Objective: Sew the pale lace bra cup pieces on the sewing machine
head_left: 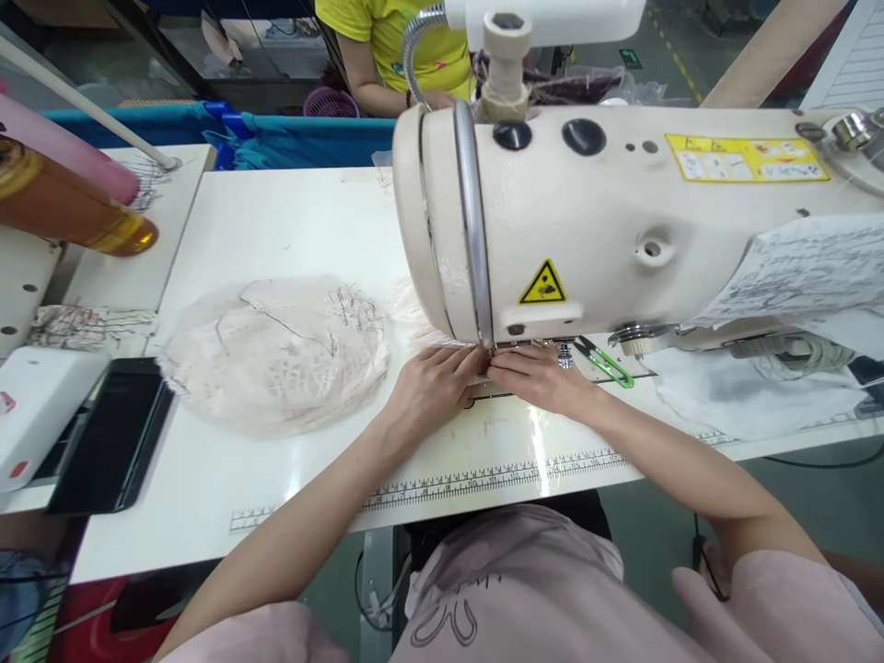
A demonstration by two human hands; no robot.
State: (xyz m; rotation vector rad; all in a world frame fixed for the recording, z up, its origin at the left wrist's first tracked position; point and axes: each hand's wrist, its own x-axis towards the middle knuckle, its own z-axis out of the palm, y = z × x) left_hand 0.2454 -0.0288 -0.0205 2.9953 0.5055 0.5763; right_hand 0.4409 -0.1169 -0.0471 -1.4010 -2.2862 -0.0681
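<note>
Both hands meet beneath the head of a white sewing machine (587, 212), right by its needle area. My left hand (438, 382) has its fingers closed together on a pale lace-like fabric (412, 308), part of which shows behind the fingers. My right hand (535, 373) comes in from the other side, fingertips bunched against the left ones at the same spot. The piece between the fingertips is mostly hidden by the fingers and the machine. Just right of the right hand lie green thread snips (608, 361).
A sheer, pale fabric bundle (283, 354) with dark threads lies left on the table (276, 212). Further left are a black phone (114, 437), a white device (45, 410) and an amber bottle (75, 203). White cloth (746, 396) lies right. A person in yellow (387, 55) is opposite.
</note>
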